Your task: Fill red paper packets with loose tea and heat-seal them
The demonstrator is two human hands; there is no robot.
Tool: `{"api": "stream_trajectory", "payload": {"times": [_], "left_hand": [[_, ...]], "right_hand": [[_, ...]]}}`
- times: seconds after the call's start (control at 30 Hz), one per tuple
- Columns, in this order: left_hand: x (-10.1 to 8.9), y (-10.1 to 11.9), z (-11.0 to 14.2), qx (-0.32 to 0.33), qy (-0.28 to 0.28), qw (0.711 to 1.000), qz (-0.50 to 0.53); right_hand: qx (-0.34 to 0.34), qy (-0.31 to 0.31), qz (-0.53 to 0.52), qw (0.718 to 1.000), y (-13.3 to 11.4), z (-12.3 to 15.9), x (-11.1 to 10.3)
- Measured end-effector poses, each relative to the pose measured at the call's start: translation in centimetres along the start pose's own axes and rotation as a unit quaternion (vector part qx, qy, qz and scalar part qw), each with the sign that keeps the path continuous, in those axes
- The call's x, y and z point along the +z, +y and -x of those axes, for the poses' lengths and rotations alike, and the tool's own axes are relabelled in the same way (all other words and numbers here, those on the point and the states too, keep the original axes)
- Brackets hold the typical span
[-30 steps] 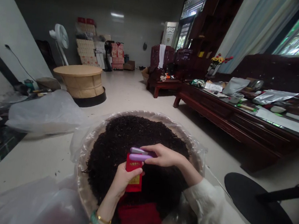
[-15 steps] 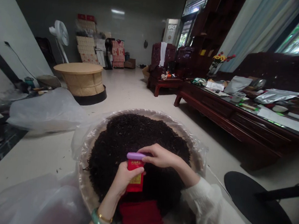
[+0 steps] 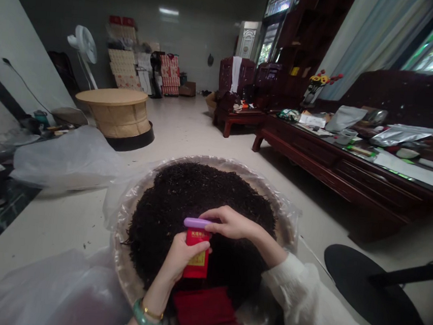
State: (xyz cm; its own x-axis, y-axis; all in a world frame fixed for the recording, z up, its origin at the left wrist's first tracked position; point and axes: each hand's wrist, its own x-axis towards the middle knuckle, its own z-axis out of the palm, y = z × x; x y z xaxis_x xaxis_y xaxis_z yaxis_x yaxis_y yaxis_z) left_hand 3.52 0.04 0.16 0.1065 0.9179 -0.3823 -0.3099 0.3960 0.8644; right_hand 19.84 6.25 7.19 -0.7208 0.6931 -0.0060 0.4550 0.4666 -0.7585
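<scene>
A small red tea packet (image 3: pixel 195 270) with gold print and a yellow label stands upright in my left hand (image 3: pixel 180 255), its thumb pressed across the front. My right hand (image 3: pixel 229 222) pinches a purple handheld bag sealer (image 3: pixel 194 223), which lies level across the packet's top edge. Both hands are above a heap of dark, dry tea leaves (image 3: pixel 194 191) in a wide round basket (image 3: pixel 120 255) lined with clear plastic. Nearer to me, a stack of flat red packets (image 3: pixel 205 312) rests at the basket's front side.
Clear plastic sheeting (image 3: pixel 63 160) lies on the floor at left, before a round wooden-topped drum table (image 3: pixel 111 96). A long dark wood table (image 3: pixel 338 169) with clutter runs along the right. A black round stand base (image 3: pixel 372 295) is close on my right.
Almost nothing differs. The purple sealer and my right hand sit very slightly higher in view, and the camera has shifted a little.
</scene>
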Motion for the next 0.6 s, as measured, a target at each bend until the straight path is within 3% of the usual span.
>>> {"api": "stream_trajectory", "payload": {"times": [0.2, 0.47, 0.6], "left_hand": [[-0.3, 1.0, -0.1, 0.099, 0.025, 0.992, 0.067], [-0.6, 1.0, -0.8, 0.107, 0.036, 0.991, 0.074], [-0.3, 0.4, -1.0, 0.122, 0.044, 0.989, 0.077]], "right_hand": [[0.018, -0.006, 0.001, 1.000, 0.2, -0.1, 0.1], [0.042, -0.015, -0.002, 0.999, 0.4, -0.1, 0.4], [0.083, 0.010, 0.086, 0.993, -0.8, -0.5, 1.5]]}}
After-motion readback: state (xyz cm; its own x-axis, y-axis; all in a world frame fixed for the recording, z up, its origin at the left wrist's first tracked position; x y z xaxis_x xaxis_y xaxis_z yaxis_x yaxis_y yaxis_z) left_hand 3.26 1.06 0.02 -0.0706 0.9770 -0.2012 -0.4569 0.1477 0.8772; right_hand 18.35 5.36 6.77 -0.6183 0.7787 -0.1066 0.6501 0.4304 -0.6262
